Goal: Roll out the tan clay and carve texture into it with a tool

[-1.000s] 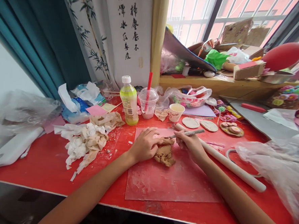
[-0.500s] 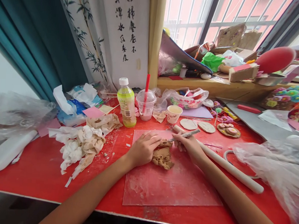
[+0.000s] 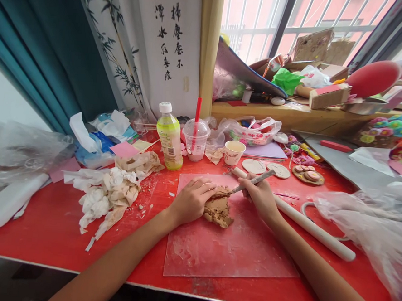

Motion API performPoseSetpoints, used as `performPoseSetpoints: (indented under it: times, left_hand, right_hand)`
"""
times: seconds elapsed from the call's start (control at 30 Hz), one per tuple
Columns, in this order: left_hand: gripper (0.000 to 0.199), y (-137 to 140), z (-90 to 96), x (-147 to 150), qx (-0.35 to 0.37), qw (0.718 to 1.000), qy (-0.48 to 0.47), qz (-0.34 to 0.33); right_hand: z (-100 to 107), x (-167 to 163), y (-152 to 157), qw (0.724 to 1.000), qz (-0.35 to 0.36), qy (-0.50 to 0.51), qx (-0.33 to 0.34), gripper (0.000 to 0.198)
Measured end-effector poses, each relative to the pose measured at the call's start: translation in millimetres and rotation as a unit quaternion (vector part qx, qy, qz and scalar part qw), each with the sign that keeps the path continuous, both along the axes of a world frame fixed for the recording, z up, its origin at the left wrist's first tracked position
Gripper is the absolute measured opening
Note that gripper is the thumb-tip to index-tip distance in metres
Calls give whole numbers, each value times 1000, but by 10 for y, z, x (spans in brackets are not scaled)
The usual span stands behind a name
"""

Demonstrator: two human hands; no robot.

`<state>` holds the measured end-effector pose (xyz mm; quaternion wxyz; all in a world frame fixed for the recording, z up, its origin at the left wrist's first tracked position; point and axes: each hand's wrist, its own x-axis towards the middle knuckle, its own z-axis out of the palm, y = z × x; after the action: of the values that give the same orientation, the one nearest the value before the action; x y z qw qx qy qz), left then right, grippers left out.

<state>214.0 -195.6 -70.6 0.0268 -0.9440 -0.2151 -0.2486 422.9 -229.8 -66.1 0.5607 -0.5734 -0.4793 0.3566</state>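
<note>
A rough brown lump of clay [image 3: 218,213] lies on a clear plastic sheet [image 3: 228,256], its upper surface torn and crumbly. My left hand [image 3: 193,197] is laid over the clay's left side, fingers together and pressed against it. In my right hand [image 3: 257,197] is a thin grey clay modelling tool [image 3: 265,175], gripped like a pen and slanting down to the left. The tool's tip touches the clay's upper right edge. My left fingertips are partly hidden behind the clay.
A long rolling pin [image 3: 315,227] lies right of the sheet. Behind stand a bottle [image 3: 169,141], a lidded cup with straw [image 3: 195,143] and a paper cup [image 3: 234,153]. Flat clay discs [image 3: 253,166] lie beyond my right hand. Crumpled tissues [image 3: 111,192] are at left, plastic bags [image 3: 363,224] at right.
My right hand has shifted slightly right and up, with the tool tilted a little more steeply. My left hand keeps its place on the clay.
</note>
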Motion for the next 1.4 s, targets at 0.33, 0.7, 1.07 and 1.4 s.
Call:
performPoseSetpoints:
  times: [0.33,0.7,1.07,1.4]
  left_hand:
    - [31,13,12,7,-3,1000,7,1]
    - [29,3,9,5,-4,1000,-9,0]
    - [29,-10,15,12,-12,1000,-9,6]
    - [28,-10,20,9,-12,1000,-4,8]
  right_hand:
    - [37,-154,-56,999,44,11,-1,29]
    - [31,-81,-50,997,-47,-55,17,28]
    - [106,-179,-95,998,51,-37,16,26]
    - [113,-142,-68,995,47,-88,-1,19]
